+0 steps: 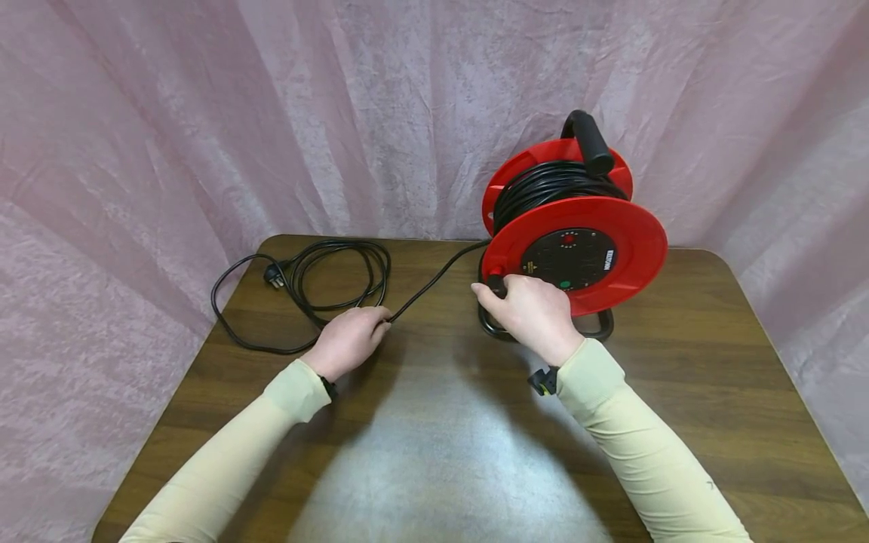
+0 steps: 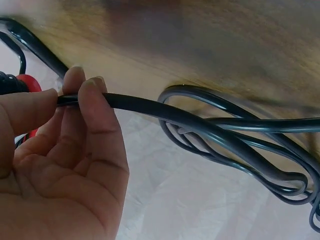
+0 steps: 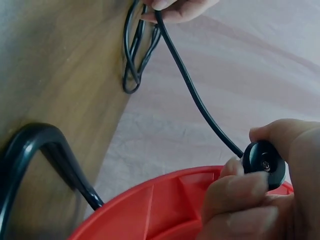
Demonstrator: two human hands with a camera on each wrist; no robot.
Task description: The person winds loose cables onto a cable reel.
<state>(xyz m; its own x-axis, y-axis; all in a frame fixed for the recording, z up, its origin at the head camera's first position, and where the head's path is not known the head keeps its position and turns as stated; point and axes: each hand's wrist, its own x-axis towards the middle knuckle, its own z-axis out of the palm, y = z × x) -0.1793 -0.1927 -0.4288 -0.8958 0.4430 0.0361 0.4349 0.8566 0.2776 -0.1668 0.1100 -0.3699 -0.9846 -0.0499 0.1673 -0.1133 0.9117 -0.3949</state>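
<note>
A red cable reel [image 1: 645, 245] with black cable [image 1: 543, 185] wound on its drum stands at the right back of the table. My right hand [image 1: 532, 313] grips the black crank knob [image 3: 262, 162] on the reel's front disc, thumb and fingers around it. From the reel a length of cable [image 1: 434, 279] runs left to my left hand [image 1: 349, 339]. That hand pinches the cable between thumb and fingertips, as the left wrist view shows [image 2: 95, 107]. Beyond it the loose cable lies in loops [image 1: 383, 260] ending in a black plug [image 1: 274, 274].
The reel stands on a black tubular frame [image 1: 600, 332] with a carrying handle [image 1: 592, 143] on top. A wooden table [image 1: 706, 400] bears everything, and a pink curtain [image 1: 407, 113] hangs behind its back edge. Some cable hangs over the left edge.
</note>
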